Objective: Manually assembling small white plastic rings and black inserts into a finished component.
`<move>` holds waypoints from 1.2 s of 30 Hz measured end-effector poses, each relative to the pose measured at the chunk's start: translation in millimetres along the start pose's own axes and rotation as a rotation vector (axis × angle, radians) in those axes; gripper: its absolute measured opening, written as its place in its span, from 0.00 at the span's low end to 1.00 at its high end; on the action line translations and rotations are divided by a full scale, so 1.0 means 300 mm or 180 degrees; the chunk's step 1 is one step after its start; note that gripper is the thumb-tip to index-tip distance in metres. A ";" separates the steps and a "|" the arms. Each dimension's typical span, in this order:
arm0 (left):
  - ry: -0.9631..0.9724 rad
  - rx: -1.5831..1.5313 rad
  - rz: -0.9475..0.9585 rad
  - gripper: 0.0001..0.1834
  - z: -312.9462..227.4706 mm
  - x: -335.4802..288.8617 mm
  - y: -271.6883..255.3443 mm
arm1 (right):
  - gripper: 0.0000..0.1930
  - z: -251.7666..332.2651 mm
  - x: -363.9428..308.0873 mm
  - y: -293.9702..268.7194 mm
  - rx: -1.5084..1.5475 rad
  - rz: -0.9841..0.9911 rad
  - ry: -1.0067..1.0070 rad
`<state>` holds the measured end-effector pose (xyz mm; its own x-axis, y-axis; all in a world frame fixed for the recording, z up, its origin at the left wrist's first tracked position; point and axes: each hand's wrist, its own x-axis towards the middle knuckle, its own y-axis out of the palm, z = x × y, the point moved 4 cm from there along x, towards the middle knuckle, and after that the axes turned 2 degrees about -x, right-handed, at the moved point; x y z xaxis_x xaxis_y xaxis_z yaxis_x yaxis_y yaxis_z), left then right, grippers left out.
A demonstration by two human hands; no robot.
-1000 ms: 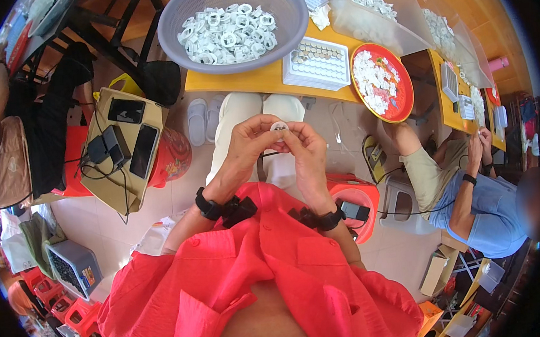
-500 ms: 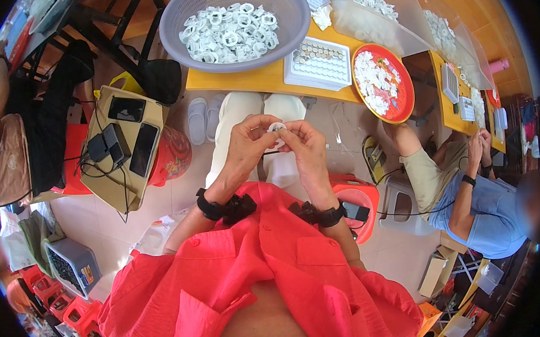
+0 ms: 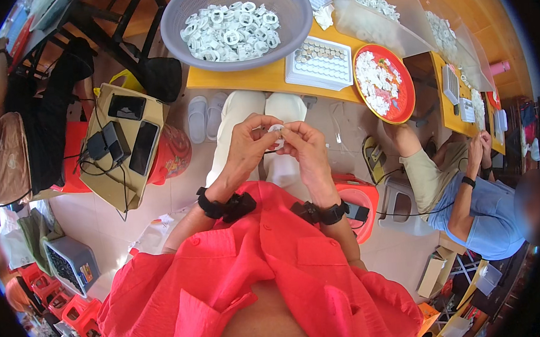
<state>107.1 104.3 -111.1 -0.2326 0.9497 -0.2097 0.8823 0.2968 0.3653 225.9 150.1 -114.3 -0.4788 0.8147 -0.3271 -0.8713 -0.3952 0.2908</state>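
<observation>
Above my lap, both hands meet around a small round white plastic part point(image 3: 275, 130). My left hand point(image 3: 249, 140) grips its left side between thumb and fingers. From the right, my right hand point(image 3: 306, 144) pinches the same part, its thumb and fingertips over the face. Fingers cover much of the part, so its details are too small to make out. Beyond my knees, a grey plastic basket point(image 3: 176, 34) holds many similar white ring-shaped parts point(image 3: 231, 37). To its right lies a white tray point(image 3: 318, 72) with rows of round slots, some filled with small metallic discs.
A red round tray point(image 3: 408, 99) with small white pieces sits at the yellow table's point(image 3: 238, 77) right end. Clear bins point(image 3: 373, 33) stand behind. At left, a cardboard box point(image 3: 118, 185) bears phones and cables. A co-worker in a blue shirt point(image 3: 483, 216) sits at right.
My hands stay close together over my lap, with the white part still between them. The part seems slightly turned and a little lower; the view has shifted very slightly.
</observation>
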 end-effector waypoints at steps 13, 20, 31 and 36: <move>0.0123 -0.0036 -0.0207 0.09 0.008 -0.001 -0.009 | 0.05 0.026 -0.012 0.025 -0.0401 -0.0178 -0.0736; 0.0403 0.0255 -0.0135 0.09 -0.022 -0.009 0.012 | 0.05 0.020 -0.021 0.040 -0.0352 -0.0322 -0.0657; 0.0237 -0.0024 -0.0164 0.07 -0.016 -0.017 0.022 | 0.03 0.054 -0.039 0.055 -0.0508 -0.0344 -0.0787; 0.0319 0.0270 -0.0243 0.05 -0.006 -0.018 0.022 | 0.04 0.011 -0.021 0.035 -0.1195 -0.0427 -0.0873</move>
<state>113.5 101.3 -106.0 -0.3364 0.9312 -0.1408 0.8908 0.3631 0.2731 220.2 142.2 -106.2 -0.3573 0.9309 -0.0758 -0.9263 -0.3636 -0.0988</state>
